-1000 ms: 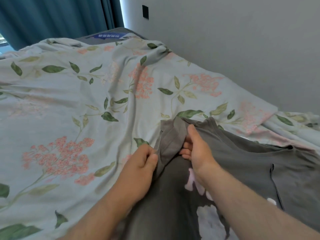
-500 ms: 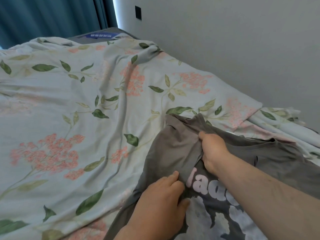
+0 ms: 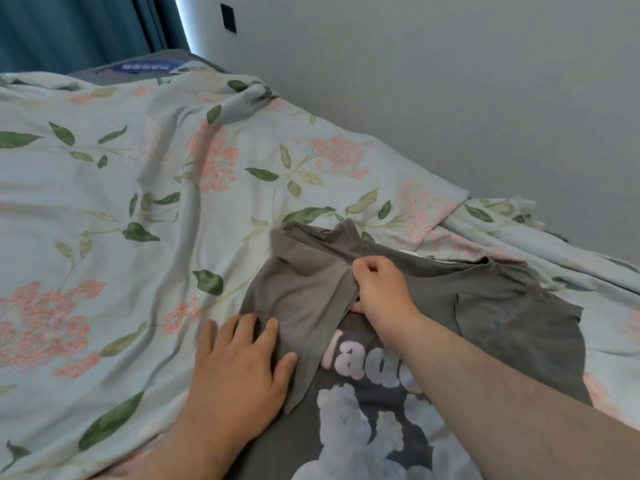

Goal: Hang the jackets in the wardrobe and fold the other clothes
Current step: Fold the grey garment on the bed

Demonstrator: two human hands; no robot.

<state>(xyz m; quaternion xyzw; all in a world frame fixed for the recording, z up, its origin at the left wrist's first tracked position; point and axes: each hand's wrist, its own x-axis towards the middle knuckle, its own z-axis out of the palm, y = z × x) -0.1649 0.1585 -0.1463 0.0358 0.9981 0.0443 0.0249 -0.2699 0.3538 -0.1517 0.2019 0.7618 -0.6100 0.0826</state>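
Note:
A grey T-shirt (image 3: 512,310) with pink lettering and a pale cloud-like print lies face up on the bed. Its left sleeve (image 3: 304,289) is folded inward over the chest. My right hand (image 3: 381,292) pinches the edge of that folded sleeve between curled fingers and thumb. My left hand (image 3: 242,362) lies flat with spread fingers, pressing the lower part of the folded sleeve and the shirt's left side onto the bed.
The bed is covered by a pale blue floral sheet (image 3: 121,202) with wrinkles. A grey wall (image 3: 450,81) runs along the bed's right side, with a dark wall plate (image 3: 228,18). Teal curtains (image 3: 69,29) hang at the far end.
The sleeve was folded inward over the shirt's front. My left hand let go of the fabric edge, slid toward me and now presses flat. My right hand kept pinching the sleeve edge.

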